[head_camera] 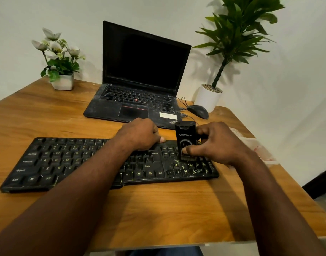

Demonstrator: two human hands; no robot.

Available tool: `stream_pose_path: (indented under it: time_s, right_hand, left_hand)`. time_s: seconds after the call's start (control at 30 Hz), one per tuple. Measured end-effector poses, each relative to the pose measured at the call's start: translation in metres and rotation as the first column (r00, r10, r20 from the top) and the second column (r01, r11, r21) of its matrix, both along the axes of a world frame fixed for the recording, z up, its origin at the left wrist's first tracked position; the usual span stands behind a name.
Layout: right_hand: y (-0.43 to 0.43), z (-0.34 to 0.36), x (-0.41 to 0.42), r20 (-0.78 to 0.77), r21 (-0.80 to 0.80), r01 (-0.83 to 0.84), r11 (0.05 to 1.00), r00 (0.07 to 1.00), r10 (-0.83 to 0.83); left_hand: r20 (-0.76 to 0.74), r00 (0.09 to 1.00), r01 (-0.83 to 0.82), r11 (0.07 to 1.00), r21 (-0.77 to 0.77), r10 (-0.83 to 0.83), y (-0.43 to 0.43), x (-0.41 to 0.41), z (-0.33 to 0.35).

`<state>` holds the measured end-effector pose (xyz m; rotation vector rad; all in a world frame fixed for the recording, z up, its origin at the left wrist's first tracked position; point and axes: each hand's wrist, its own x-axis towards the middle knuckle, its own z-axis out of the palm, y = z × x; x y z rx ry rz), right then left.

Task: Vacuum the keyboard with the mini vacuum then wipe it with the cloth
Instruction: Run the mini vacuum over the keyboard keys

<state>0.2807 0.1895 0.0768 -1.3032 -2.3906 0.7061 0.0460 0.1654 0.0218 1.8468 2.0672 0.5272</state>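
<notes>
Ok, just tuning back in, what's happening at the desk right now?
The person is on the vacuuming step. The right hand grips the mini vacuum upright, its nozzle down on the right end of the keyboard, where yellow-green crumbs lie among the keys. The left hand rests on the keyboard's middle. The cloth lies untouched at the table's right edge.

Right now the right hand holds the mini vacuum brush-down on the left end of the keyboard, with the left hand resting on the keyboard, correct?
Not quite: the head view shows the right hand holding the mini vacuum brush-down on the right end of the keyboard, among the yellowish crumbs. The left hand does rest on the keyboard.
</notes>
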Motion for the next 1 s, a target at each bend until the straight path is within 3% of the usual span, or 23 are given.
stream_pose_path:
  time_s: [0.07,0.2,0.33,0.43,0.63,0.73,0.87,1.0]
  right_hand:
    - [-0.007,-0.002,0.001,0.031,0.063,0.017,0.998,0.999,-0.019]
    - [-0.020,0.000,0.011,0.036,-0.067,-0.034,0.997,0.999,0.037]
    - [-0.024,-0.004,0.013,-0.016,0.017,0.020,1.000,1.000,-0.019]
    - [-0.028,-0.003,0.008,0.013,-0.087,-0.057,0.995,0.998,0.058]
    - [-0.027,-0.012,-0.007,-0.148,-0.003,0.023,1.000,0.989,-0.023]
    - [-0.026,-0.015,-0.001,-0.097,-0.079,-0.008,0.997,0.995,0.000]
    - [-0.019,0.005,0.014,0.041,-0.048,0.022,0.999,0.999,-0.020]
    - [-0.029,-0.007,-0.005,-0.082,-0.041,-0.001,0.999,0.997,-0.002]
  left_hand:
    - [-0.007,1.000,0.001,1.000,0.002,-0.001,0.000,0.000,0.000]
    - [-0.015,1.000,-0.003,1.000,0.007,0.003,0.000,0.001,0.001]
    - [-0.013,1.000,-0.003,1.000,-0.002,0.003,-0.001,0.002,0.002]
    - [-0.016,1.000,-0.003,1.000,-0.004,0.003,-0.002,0.001,0.002]
    - [-0.006,1.000,0.006,1.000,-0.016,-0.006,-0.003,0.002,0.003]
    - [-0.015,1.000,-0.007,1.000,-0.009,0.007,-0.003,0.003,0.004]
    - [-0.005,1.000,-0.015,1.000,-0.010,0.014,-0.003,0.003,0.004]
    - [-0.003,1.000,-0.011,1.000,-0.016,0.011,-0.005,0.003,0.005]
